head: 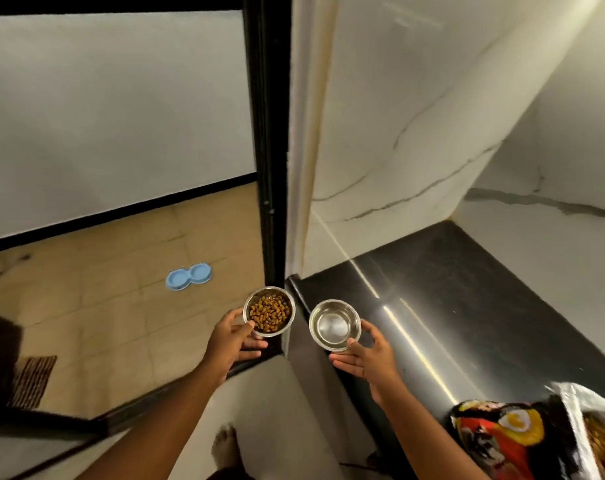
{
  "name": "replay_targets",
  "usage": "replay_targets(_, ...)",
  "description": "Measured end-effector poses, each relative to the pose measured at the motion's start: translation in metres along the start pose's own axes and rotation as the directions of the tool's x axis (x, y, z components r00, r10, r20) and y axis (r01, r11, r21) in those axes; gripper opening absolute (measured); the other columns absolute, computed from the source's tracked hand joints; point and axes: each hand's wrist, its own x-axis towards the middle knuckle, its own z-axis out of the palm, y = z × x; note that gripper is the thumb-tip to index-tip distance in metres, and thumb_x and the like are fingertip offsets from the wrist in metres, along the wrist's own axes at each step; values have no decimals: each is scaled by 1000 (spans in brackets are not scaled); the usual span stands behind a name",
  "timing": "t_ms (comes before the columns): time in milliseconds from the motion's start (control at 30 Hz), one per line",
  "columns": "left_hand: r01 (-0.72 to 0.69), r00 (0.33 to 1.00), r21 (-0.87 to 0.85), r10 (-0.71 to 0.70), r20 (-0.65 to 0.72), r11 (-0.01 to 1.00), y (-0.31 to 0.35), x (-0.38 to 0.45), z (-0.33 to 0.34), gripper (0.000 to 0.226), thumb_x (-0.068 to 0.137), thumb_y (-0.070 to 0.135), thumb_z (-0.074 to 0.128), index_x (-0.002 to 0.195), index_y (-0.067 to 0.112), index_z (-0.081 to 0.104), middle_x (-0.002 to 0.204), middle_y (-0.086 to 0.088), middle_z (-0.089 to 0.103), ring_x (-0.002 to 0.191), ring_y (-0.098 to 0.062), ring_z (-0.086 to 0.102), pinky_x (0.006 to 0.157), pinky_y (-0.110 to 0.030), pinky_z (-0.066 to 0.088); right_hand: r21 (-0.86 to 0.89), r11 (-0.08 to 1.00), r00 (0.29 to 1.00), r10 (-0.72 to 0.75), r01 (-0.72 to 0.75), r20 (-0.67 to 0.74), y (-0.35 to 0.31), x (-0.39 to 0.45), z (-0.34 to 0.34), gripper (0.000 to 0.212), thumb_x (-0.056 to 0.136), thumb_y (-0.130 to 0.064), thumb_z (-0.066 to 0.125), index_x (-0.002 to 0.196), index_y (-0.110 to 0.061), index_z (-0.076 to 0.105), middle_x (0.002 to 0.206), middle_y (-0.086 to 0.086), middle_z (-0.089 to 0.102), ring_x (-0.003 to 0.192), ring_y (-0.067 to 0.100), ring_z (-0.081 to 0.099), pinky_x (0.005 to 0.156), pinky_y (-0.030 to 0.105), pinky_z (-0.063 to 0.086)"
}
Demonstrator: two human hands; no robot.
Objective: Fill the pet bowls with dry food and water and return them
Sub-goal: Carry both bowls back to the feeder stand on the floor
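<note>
Two steel bowls: left hand grips the kibble bowl, right hand the clear bowl, both beside the worktop edge. One blue holder lies on the floor beyond.

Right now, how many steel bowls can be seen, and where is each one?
2. The steel bowl with dry food is held by the left hand above the floor. The other steel bowl, perhaps holding water, is held by the right hand beside the black counter.
</note>
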Motion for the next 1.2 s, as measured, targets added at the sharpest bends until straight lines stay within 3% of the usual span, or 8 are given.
replay_targets(233,2,975,-90,-22,-222,996,-18,-20,-94,34,100,8,54,133,12,50,88,-24,74,71,-32,77,57,-37,62,-120,993,978,29,-4,204,-1,13,81,42,102,-1,55,140,-17,47,96,31,75,79,44,77,65,41,65)
replay_targets(400,-34,947,-138,-13,-322,990,-3,-7,-160,31,100,7,54,130,14,52,90,-24,74,68,-29,77,58,-36,62,-172,985,963,53,-7,265,-6,35,153,43,103,-6,55,143,-18,44,98,33,74,78,42,77,63,40,65)
replay_targets(600,-78,934,-163,15,-358,984,30,37,-251,31,99,7,55,130,11,52,87,-23,73,67,-28,76,55,-34,61,-173,985,946,84,-30,313,-19,70,253,45,101,0,56,141,-15,42,96,36,71,68,37,77,59,38,65)
replay_targets(733,-86,930,-160,22,-367,983,53,59,-299,32,100,9,55,131,13,52,88,-23,74,72,-30,76,58,-35,61,-187,982,950,72,-15,304,-25,86,311,49,100,-1,59,142,-20,42,93,34,74,83,43,77,66,39,66)
replay_targets(867,-88,920,-144,25,-391,986,78,89,-351,34,100,10,55,134,13,50,88,-23,75,74,-32,77,60,-37,61,-176,984,950,76,-22,303,-37,115,376,54,99,1,59,146,-19,40,95,37,73,77,41,77,65,40,66)
replay_targets(1200,-54,905,-150,-15,-425,987,116,186,-408,33,101,10,53,133,13,48,89,-25,72,69,-27,75,63,-38,61,-220,975,952,64,4,299,-67,219,491,56,100,-2,59,151,-18,38,88,31,74,71,38,78,61,38,65)
